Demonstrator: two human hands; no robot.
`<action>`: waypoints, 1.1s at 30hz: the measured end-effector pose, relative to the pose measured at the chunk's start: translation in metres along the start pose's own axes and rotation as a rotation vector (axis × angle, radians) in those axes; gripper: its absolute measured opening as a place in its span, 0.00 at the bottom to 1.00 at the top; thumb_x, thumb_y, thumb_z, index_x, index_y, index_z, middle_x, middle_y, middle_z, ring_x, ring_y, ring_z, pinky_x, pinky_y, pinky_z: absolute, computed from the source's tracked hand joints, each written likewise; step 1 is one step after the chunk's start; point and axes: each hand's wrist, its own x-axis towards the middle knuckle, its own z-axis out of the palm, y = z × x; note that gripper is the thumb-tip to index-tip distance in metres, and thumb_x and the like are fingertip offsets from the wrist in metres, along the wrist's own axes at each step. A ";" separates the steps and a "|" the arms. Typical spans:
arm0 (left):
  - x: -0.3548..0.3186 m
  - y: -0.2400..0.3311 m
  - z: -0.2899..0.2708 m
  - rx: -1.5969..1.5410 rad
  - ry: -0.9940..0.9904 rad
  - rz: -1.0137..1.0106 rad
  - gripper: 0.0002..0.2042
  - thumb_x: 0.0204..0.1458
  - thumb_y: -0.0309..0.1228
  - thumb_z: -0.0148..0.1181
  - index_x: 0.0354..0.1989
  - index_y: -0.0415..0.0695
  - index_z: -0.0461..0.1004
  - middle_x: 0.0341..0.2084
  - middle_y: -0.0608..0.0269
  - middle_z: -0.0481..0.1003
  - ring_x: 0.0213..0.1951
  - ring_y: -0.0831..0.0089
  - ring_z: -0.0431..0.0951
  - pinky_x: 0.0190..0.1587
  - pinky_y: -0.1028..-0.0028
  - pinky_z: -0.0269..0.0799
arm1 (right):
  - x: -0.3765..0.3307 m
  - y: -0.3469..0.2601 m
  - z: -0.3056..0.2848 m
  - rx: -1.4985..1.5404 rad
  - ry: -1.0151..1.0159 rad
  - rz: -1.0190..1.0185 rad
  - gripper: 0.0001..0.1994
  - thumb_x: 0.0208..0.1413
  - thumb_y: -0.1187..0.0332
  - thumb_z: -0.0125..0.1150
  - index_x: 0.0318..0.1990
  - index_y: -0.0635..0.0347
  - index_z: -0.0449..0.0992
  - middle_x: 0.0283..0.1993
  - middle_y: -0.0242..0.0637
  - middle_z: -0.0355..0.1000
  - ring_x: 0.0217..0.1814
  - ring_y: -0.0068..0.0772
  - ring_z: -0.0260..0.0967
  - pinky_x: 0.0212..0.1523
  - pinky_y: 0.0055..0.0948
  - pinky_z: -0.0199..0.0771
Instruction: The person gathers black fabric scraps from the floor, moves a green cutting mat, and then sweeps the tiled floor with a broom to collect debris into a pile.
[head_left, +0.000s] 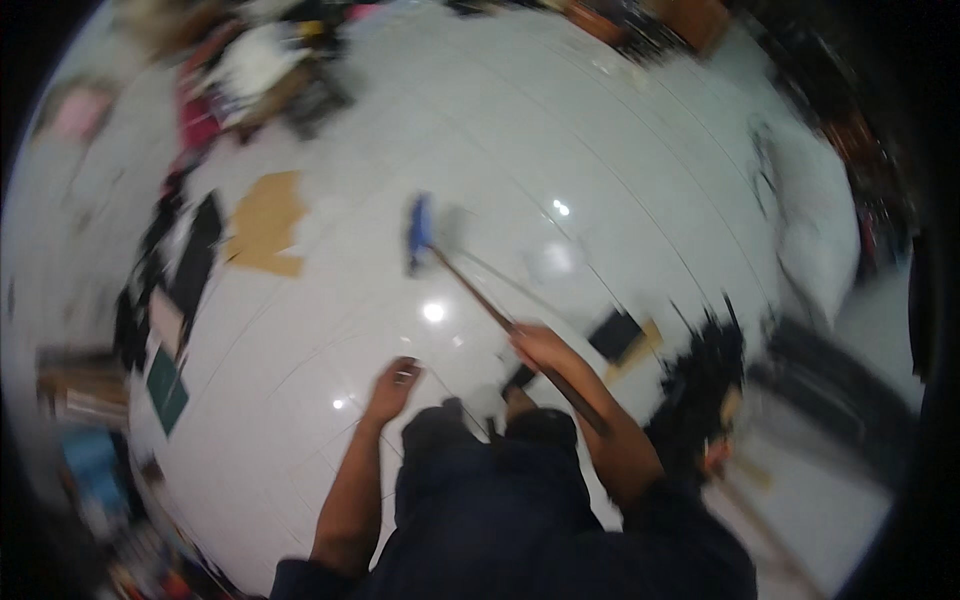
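My right hand [545, 347] is wrapped round the brown handle [468, 283] of a broom, whose upper end runs back along my forearm. The blue broom head [420, 228] is out ahead of me on the white tiled floor, slightly left of the middle, with dark bristles along its left side. My left hand [393, 390] hangs apart from the broom, in front of my left thigh. Its fingers are curled in, with a small pale spot at them; blur hides whether that is a ring or something held.
Tan cardboard [268, 222] lies left of the broom head. Dark strips and a green sheet [166, 392] line the left. A heap of cloth [260, 75] is at the far left. On the right are a black piece [615, 336], dark scraps [700, 380] and a white sack [818, 220].
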 end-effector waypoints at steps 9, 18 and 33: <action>-0.035 -0.029 -0.022 -0.026 0.042 -0.474 0.18 0.50 0.39 0.52 0.42 0.37 0.68 0.31 0.61 0.71 0.30 0.74 0.71 0.30 0.76 0.67 | -0.035 0.171 -0.197 0.042 0.343 0.006 0.18 0.49 0.67 0.53 0.48 0.60 0.69 0.14 0.34 0.63 0.10 0.25 0.58 0.09 0.28 0.58; -0.069 -0.108 -0.058 -0.062 -0.052 -0.901 0.16 0.51 0.40 0.51 0.44 0.43 0.65 0.32 0.62 0.70 0.31 0.71 0.71 0.30 0.71 0.67 | -0.226 0.228 -0.278 -0.090 0.959 0.797 0.19 0.47 0.69 0.49 0.47 0.68 0.66 0.32 0.54 0.71 0.33 0.49 0.72 0.34 0.38 0.71; 0.019 0.005 -0.070 0.027 -0.129 -0.140 0.19 0.52 0.42 0.49 0.45 0.42 0.64 0.38 0.62 0.68 0.39 0.68 0.69 0.40 0.68 0.65 | -0.178 0.186 -0.026 0.540 0.980 0.314 0.23 0.49 0.73 0.49 0.55 0.62 0.61 0.17 0.34 0.61 0.10 0.26 0.58 0.10 0.29 0.59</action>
